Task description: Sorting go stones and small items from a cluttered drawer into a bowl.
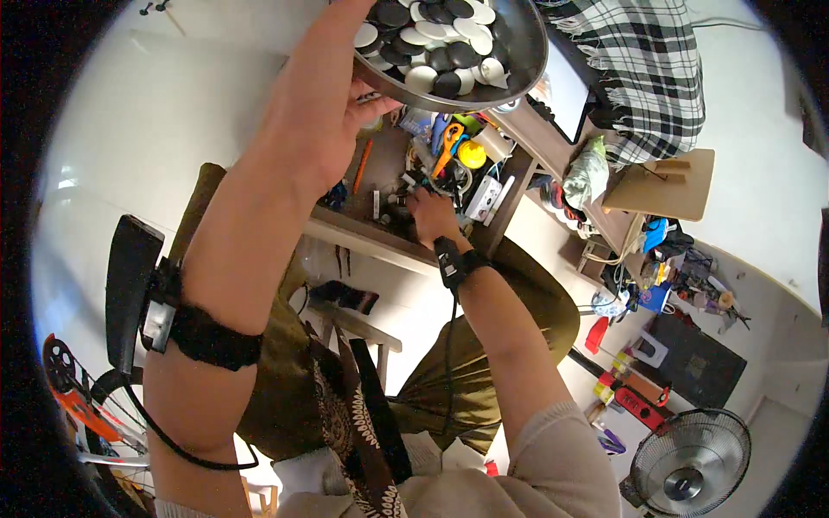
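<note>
My left hand (337,110) grips the left side of a round dark metal pan (535,61), with some fingers tucked below its rim. Black and white flat round game stones (447,46) fill the pan, which is raised over the back of an open drawer (363,220). Down at the drawer's front, my right hand (432,212) reaches among small loose items; its fingertips are partly hidden, so any hold is unclear. Near it lie orange-handled scissors (449,149), a yellow round object (471,155), a white device (484,198) and an orange pencil-like stick (363,166).
Right of the drawer are a tablet-like screen (570,90), a black-and-white plaid cloth (647,71) and a wooden board (667,184). A fan (690,463) stands lower right. Below the drawer is a wooden stool (372,337). A bicycle wheel part (97,401) shows at left.
</note>
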The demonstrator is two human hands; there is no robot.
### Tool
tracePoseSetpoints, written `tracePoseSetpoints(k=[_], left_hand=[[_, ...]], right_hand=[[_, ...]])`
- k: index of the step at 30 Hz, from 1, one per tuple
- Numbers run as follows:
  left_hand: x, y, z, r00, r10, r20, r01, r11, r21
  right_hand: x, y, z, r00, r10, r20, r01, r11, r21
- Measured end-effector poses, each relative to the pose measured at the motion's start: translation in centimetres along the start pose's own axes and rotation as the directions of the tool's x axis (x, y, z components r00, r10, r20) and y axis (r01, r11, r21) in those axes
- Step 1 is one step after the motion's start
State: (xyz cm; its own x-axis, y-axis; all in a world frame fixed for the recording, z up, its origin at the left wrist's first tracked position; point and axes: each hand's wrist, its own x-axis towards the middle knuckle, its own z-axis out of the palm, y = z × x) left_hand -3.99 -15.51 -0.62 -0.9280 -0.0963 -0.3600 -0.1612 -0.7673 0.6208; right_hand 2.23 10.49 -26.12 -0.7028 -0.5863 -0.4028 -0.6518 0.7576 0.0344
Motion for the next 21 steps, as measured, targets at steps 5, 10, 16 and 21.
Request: tracePoseSetpoints(k=[5,10,16,21], left_hand=[[-0.3,0.5,-0.9,0.999,-0.016,0.051,0.014,1.0,0.024],[-0.8,0.4,-0.5,0.999,0.014,-0.034,-0.012,0.998,0.055],[0.0,1.0,-0.5,0.981,-0.105,-0.165,0.118,0.991,0.069],[1.4,0.6,-2.4,0.967,-0.143,-0.209,0.155,0.987,0.04]], right_hand=[[-1.8,0.4,-5.5,0.977,0.191,0.095,-0.213,0.908,0.361],[-5.3,3.2,-7.6,0.885,0.416,0.21,-0.296,0.154,0.943],[-8.3,4.2,-12.7,0.816,0.455,0.356,-0.033,-0.578,0.815],[-9.0,4.9,-15.8,0.914,0.343,0.216,0.139,-0.766,0.628]])
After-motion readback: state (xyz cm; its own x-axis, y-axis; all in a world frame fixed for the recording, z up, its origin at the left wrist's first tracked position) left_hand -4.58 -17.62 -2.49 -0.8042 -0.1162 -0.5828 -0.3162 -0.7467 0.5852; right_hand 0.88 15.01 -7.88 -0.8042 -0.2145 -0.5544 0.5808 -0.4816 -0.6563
